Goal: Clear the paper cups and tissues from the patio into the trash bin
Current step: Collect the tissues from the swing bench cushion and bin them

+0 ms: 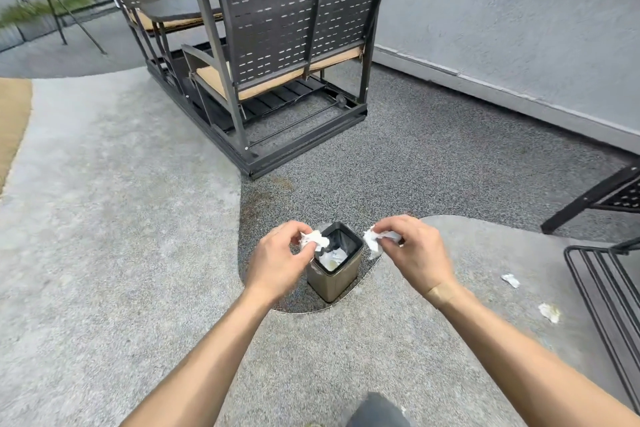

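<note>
Both hands are pinching crumpled white tissues: left hand (pixel 277 262) one (pixel 313 238), right hand (pixel 415 253) another (pixel 375 241). Hovering over the small square metal bin (pixel 334 282). Probably light, soft; any edge grips.

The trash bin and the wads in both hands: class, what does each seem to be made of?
Trash bin: probably brushed metal, judging by its dull champagne sheen, with a black rim, likely plastic, and a thin clear liner.
Wads in the left hand and right hand: soft white tissue, crumpled and matte.
</note>
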